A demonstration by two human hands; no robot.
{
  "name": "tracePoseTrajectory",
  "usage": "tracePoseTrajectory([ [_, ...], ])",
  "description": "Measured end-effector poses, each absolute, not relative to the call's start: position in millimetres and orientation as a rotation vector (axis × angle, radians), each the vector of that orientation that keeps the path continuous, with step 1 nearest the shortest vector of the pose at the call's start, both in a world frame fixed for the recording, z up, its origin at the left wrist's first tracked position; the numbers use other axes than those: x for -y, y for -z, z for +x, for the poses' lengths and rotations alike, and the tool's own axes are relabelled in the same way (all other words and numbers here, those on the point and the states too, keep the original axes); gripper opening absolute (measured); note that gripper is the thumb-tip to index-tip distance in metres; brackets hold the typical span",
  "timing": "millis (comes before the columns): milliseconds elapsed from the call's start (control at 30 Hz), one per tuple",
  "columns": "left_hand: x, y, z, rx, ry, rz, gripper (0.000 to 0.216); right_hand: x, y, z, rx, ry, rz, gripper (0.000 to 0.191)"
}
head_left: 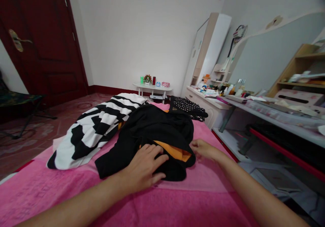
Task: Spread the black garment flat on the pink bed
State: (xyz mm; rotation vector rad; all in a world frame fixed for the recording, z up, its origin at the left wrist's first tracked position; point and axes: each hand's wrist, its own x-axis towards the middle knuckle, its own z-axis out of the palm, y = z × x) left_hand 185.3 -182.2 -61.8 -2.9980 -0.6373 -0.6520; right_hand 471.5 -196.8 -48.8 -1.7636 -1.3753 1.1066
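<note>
left hand (144, 166) flat, fingers spread | right hand (203, 150) palm down, fingers extended

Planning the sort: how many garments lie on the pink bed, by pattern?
Black-and-white striped garment: 1
Plain black garment with orange lining: 1
Black polka-dot garment: 1
Total: 3

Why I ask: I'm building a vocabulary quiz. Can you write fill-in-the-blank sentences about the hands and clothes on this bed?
1. The left hand lies flat on a ____ garment with orange lining.
2. The right hand rests beside it on the ____ blanket.
3. Farther left lies a black-and-white ____ cloth.
Missing words: black; pink; striped.
</note>
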Motion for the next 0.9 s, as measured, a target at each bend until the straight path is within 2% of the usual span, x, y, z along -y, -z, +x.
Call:
tracePoseTrajectory([
  [67, 188.5, 65.8, 192.0, 0.684, 0.664, -3.044, 0.083, 212.4, 48.5, 444.9, 1.442, -1.349, -1.643, 0.029],
  [133, 189.5, 71.8, 200.4, 0.779, 0.696, -3.056, 0.096, 220.9, 42.0, 417.0, 1.504, -1.477, -1.419, 0.036],
  [200, 182.4, 75.9, 207.5, 0.911, 0.783, -3.062, 0.085, 220.4, 33.3, 398.7, 1.596, -1.521, -1.207, 0.041],
  [267, 167.3, 73.5, 210.2, 1.030, 0.981, -3.081, 0.063, 212.5, 26.8, 395.2, 1.668, -1.470, -1.128, 0.039],
  [367, 138.1, 55.3, 204.1, 1.245, 1.437, -3.066, 0.033, 193.1, 28.5, 410.6, 1.624, -1.120, -1.314, 0.025],
  [433, 120.9, 38.9, 195.7, 1.490, 1.859, -2.973, 0.028, 180.9, 39.0, 421.9, 1.617, -0.823, -1.498, 0.020],
  [500, 109.0, 25.2, 187.7, 1.743, 2.326, -2.845, 0.034, 173.4, 54.3, 424.0, 1.727, -0.633, -1.610, 0.032],
  [567, 103.0, 17.4, 182.2, 1.903, 2.731, -2.694, 0.038, 171.8, 69.2, 414.5, 1.916, -0.541, -1.639, 0.060],
  [633, 101.5, 15.5, 178.6, 1.958, 2.944, -2.597, 0.039, 175.1, 78.5, 398.3, 2.071, -0.442, -1.656, 0.075],
  [667, 101.7, 16.0, 176.9, 1.961, 2.984, -2.577, 0.038, 177.9, 80.0, 390.9, 2.116, -0.379, -1.677, 0.072],
  [767, 103.0, 19.1, 168.9, 1.966, 2.934, -2.625, 0.038, 188.3, 72.0, 386.9, 2.207, -0.292, -1.730, 0.039],
  [833, 103.5, 20.0, 161.0, 1.940, 2.842, -2.681, 0.037, 194.1, 58.1, 406.9, 2.333, -0.480, -1.729, 0.028],
  [900, 105.2, 18.9, 153.3, 1.855, 2.671, -2.786, 0.030, 195.6, 38.9, 443.2, 2.418, -0.812, -1.787, 0.026],
])
